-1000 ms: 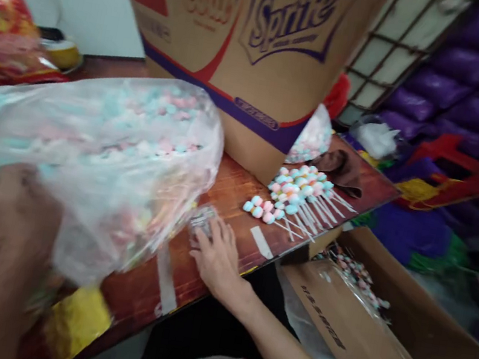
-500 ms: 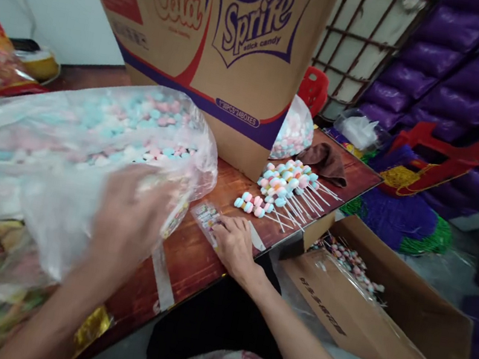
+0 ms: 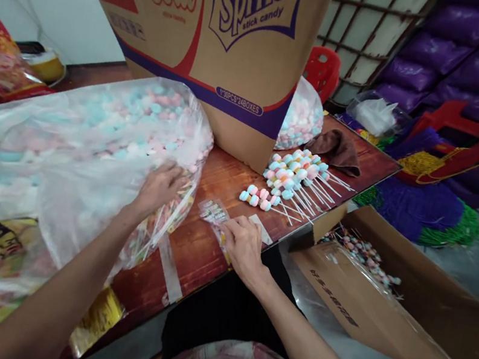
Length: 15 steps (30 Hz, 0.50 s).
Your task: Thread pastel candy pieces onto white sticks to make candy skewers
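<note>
My left hand (image 3: 159, 189) lies over the near right end of a big clear plastic bag (image 3: 56, 106) of pink, blue and white marshmallow candies. Its fingers are stretched out and slightly bent, with nothing visible in them. Just below it, thin wrapped sticks (image 3: 166, 216) show at the bag's end. Close to the table's front edge, my right hand (image 3: 244, 245) pinches a small clear printed wrapper (image 3: 214, 211), whose far end points away from me. Beyond that hand lies a pile of marshmallow sticks (image 3: 295, 173), their white sticks pointing toward the table's right edge.
A tall cardboard carton (image 3: 238, 75) stands behind the bag on the table (image 3: 204, 253). Right of it are a second candy bag (image 3: 301, 119) and a brown cloth (image 3: 336, 150). An open cardboard box (image 3: 351, 308) holding marshmallow sticks sits lower right. Gold packaging (image 3: 99, 318) lies at the near left.
My left hand has moved slightly right and up along the bag's end, and it is less blurred. My right hand stays on the wrapper. The whole view has shifted a little.
</note>
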Tool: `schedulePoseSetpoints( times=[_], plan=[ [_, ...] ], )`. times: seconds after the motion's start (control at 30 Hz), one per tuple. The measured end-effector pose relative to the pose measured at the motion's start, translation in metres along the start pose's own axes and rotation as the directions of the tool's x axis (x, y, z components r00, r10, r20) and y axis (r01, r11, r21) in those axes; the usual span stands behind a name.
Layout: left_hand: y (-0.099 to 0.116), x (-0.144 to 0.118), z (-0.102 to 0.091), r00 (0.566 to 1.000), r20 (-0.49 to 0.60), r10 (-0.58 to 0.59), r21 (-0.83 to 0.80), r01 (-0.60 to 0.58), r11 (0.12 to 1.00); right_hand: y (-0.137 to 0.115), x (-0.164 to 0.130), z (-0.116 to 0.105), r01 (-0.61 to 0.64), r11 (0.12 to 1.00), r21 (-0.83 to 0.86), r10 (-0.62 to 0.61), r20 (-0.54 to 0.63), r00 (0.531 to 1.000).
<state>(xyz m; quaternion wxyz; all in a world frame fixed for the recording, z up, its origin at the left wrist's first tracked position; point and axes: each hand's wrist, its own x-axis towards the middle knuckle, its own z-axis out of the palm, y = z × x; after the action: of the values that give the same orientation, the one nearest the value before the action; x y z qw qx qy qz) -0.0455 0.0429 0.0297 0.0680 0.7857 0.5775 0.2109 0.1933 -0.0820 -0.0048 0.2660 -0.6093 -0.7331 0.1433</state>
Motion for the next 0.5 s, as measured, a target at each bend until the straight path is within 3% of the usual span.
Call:
schedulePoseSetpoints(
  times=[0.1,0.2,0.27,0.37,0.43,0.5],
  plan=[
    [0.022,-0.011,-0.007,0.978,-0.108,-0.178,-0.437,0.114,0.892,0.005,0.004,-0.007,-0.026,0.983,0.183,0.037,-0.059,0.998],
    [0.054,-0.029,-0.011,0.956,-0.135,-0.262,-0.641,0.118,0.759,0.008,0.009,-0.016,-0.032,0.92,0.392,0.117,-0.197,0.973],
    [0.077,-0.042,-0.008,0.947,-0.02,-0.321,-0.741,0.201,0.641,0.01,0.011,-0.023,0.006,0.887,0.462,0.149,-0.3,0.942],
    [0.11,-0.058,0.003,0.898,0.304,-0.317,-0.848,0.407,0.339,0.01,0.011,-0.033,0.109,0.885,0.452,0.078,-0.376,0.923],
    [0.131,-0.064,0.015,0.893,0.365,-0.264,-0.884,0.421,0.202,0.011,0.009,-0.038,0.186,0.891,0.415,-0.032,-0.35,0.936],
    [0.148,-0.067,0.027,0.909,0.349,-0.229,-0.912,0.386,0.141,0.013,0.006,-0.042,0.239,0.887,0.395,-0.123,-0.297,0.947]
  ],
)
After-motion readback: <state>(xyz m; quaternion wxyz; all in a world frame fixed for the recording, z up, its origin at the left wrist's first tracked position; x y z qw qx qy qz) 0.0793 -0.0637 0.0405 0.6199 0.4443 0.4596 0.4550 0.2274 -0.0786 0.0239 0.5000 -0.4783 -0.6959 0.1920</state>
